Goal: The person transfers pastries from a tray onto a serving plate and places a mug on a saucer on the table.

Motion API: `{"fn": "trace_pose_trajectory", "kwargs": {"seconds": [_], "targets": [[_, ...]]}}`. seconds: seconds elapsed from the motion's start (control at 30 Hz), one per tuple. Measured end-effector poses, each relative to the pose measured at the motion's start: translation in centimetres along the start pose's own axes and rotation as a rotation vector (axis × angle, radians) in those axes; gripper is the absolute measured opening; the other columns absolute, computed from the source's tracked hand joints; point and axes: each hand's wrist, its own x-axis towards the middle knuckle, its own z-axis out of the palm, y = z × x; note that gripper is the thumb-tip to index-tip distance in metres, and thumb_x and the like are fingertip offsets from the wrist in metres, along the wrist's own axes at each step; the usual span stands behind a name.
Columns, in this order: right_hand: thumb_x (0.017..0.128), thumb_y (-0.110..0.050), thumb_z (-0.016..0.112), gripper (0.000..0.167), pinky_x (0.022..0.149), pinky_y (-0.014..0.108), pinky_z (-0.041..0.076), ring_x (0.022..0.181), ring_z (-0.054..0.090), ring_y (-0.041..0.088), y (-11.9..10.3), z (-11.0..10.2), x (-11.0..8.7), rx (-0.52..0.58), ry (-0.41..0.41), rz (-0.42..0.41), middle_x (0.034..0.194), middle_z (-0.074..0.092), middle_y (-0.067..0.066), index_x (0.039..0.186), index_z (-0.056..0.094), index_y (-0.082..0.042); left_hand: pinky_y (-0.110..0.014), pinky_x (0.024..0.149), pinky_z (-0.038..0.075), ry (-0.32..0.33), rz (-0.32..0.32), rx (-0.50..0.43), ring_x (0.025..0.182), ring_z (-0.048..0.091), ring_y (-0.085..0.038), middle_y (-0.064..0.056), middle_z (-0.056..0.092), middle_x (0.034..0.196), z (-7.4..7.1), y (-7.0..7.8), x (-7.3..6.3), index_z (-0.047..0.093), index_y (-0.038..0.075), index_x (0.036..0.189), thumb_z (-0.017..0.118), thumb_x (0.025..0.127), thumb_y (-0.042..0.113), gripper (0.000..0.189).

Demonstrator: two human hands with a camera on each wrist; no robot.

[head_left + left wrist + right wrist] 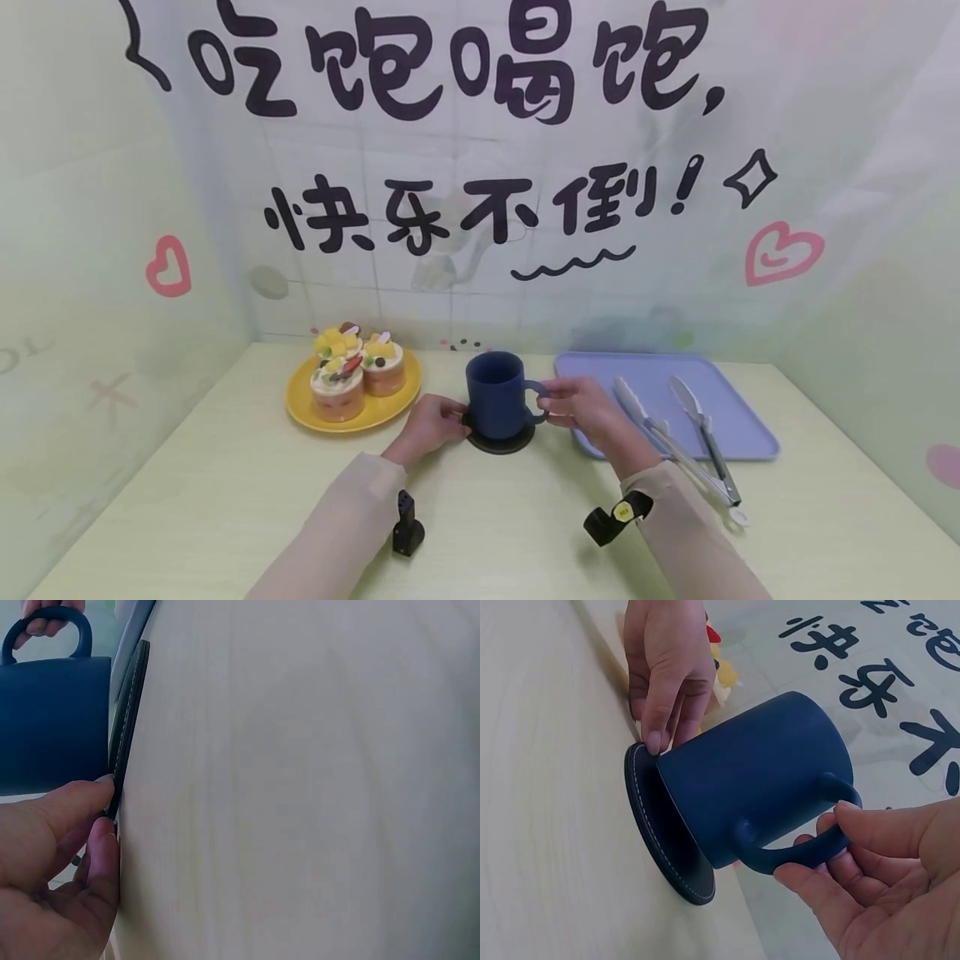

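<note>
A dark blue mug (495,396) stands upright, its base right at the top of a round black coaster (501,447) with pale stitching along its rim. My right hand (581,408) holds the mug's handle (799,851), thumb and fingers curled round it in the right wrist view. On the other side, my left hand (433,429) pinches the coaster's edge. In the left wrist view its thumb (82,802) lies on the upper face, with fingertips (105,847) at the lower side, near the tabletop. The left hand hides part of the coaster's rim there.
Left of the mug, a yellow plate (408,385) carries three fruit-topped dessert cups (337,398). To the right lies a lilac tray (723,392) with two pairs of tongs (675,450), their handle ends past its front edge. A printed backdrop (480,308) rises behind the table (495,533).
</note>
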Motion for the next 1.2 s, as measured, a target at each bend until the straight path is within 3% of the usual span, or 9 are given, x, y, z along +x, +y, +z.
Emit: {"fn": "trace_pose_trajectory", "kwargs": {"seconds": [0.43,1.2], "targets": [[0.085,0.011,0.052,0.034,0.087,0.04,0.047,0.083,0.062,0.016,1.0,-1.1,-0.2,0.063,-0.055,-0.009,0.084,0.064,0.003,0.117,0.045,0.022,-0.03,0.068,0.048,-0.007,-0.004,0.019,0.073,0.053,-0.017,-0.008,0.065,0.081,0.1,-0.3,0.3,0.068,-0.006,0.1,0.072,0.071,-0.003,0.029],[0.084,0.011,0.052,0.036,0.084,0.035,0.049,0.092,0.061,0.022,2.3,-1.3,-0.6,0.123,-0.051,-0.008,0.094,0.065,0.01,0.118,0.045,0.021,-0.032,0.072,0.049,-0.011,-0.037,0.014,0.075,0.056,-0.017,-0.007,0.066,0.082,0.2,-0.6,0.4,0.068,-0.003,0.1,0.073,0.071,-0.001,0.029]]}}
